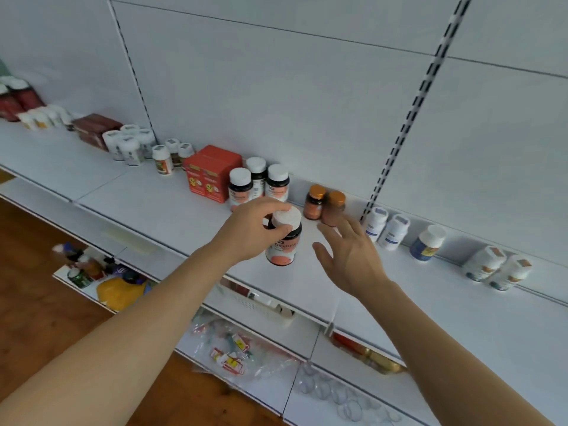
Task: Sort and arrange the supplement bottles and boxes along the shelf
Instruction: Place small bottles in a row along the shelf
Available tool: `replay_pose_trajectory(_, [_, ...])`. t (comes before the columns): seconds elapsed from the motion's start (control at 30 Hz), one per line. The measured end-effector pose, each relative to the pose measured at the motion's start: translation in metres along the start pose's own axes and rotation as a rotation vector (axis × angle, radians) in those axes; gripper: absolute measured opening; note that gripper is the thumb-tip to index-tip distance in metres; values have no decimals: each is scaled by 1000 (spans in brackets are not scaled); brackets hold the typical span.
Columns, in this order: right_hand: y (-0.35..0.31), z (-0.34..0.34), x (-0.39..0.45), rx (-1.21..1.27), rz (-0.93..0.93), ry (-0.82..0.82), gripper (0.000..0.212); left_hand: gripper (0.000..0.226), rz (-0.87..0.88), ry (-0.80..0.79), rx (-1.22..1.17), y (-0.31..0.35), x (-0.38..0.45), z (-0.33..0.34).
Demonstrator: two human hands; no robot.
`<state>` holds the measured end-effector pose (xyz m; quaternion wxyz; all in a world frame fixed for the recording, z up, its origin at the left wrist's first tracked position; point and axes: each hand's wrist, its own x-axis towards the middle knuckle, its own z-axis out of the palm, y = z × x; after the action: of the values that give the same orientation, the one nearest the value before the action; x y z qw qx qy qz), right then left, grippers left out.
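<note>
left hand (255, 229) is pinching a dark bottle (284, 238) by its cap, carrying it above the shelf (159, 207) toward matching bottles (258, 182) at 11 o'clock; right hand (347, 256) is hovering spread, likely steadying.

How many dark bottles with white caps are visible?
4. Three stand together by the red boxes: front, back, right. The left hand holds the fourth. Others may be hidden.
</note>
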<state>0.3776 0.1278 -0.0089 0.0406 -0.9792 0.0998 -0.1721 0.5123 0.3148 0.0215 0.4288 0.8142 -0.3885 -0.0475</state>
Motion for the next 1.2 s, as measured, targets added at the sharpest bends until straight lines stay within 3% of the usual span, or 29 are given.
replay_pose_trajectory(0.27, [-11, 26, 57, -29, 28, -91, 60, 46, 43, -63, 131, -31, 61, -25])
replay_pose_trajectory(0.5, [-5, 45, 88, 11, 87, -143, 59, 48, 65, -121, 269, -64, 106, -31])
replay_pose_trajectory(1.03, [-41, 60, 111, -33, 315, -165, 56, 39, 445, -109, 440, -128, 135, -40])
replay_pose_trajectory(1.2, [-54, 58, 108, -46, 358, -155, 56, 38, 480, -140, 433, -128, 142, -40])
